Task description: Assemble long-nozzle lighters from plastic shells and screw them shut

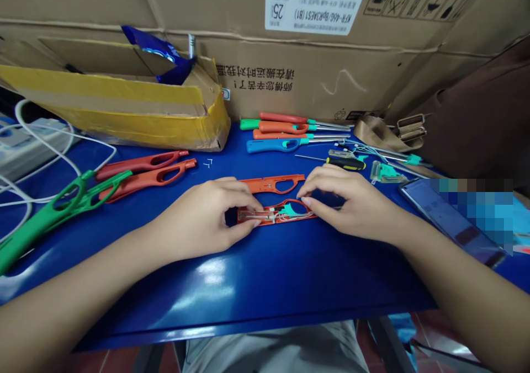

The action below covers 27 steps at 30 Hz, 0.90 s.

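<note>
The left hand (221, 214) has its fingers clamped on the left end of an open orange plastic lighter half-shell (276, 220) on the glossy blue tabletop (290, 279). Inside sit a turquoise plastic trigger (290, 211) and thin white wires. The right hand (345, 196) curls its fingers at the other end; I cannot tell whether they grip. A second orange plastic half-shell (261, 185) lies just beyond.

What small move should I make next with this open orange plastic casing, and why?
Perhaps use your right hand to tuck the thin white wires into the open orange plastic casing while your left hand steadies its end: they lie uncovered beside the turquoise plastic trigger, and a similar orange plastic shell lies apart behind.
</note>
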Available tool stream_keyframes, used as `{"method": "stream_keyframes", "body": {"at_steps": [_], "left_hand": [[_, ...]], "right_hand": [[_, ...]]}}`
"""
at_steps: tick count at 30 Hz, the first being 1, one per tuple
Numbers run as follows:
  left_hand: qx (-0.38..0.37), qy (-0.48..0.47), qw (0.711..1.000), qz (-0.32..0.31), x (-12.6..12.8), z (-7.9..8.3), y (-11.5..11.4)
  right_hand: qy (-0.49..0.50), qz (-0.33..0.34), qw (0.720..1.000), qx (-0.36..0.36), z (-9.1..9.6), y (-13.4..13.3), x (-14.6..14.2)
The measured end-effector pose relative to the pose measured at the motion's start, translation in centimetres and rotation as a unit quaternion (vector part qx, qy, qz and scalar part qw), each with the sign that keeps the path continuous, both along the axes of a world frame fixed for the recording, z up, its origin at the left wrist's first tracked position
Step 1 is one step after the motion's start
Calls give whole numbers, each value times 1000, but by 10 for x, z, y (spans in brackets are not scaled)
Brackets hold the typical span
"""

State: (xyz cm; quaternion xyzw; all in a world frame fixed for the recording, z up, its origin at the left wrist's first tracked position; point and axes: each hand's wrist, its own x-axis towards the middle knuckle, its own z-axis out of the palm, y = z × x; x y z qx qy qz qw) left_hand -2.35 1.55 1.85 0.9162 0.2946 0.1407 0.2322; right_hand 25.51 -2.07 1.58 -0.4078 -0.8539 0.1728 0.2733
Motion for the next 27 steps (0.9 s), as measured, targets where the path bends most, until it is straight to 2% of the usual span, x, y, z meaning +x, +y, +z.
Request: {"method": "stream_keyframes", "body": {"at_steps": [11,17,21,27], "left_hand": [[-11,7,1000,6,-3,-2,1],[-79,-32,996,40,0,-8,3],[-131,-42,988,66,4,-11,2],[-85,-56,993,64,3,-7,2]], "right_hand": [[-91,63,993,29,-6,-8,-6],[-166,127,977,42,-2,-13,-5],[-211,138,968,22,-4,-14,-5],[-236,128,963,2,-4,-15,-6]]}}
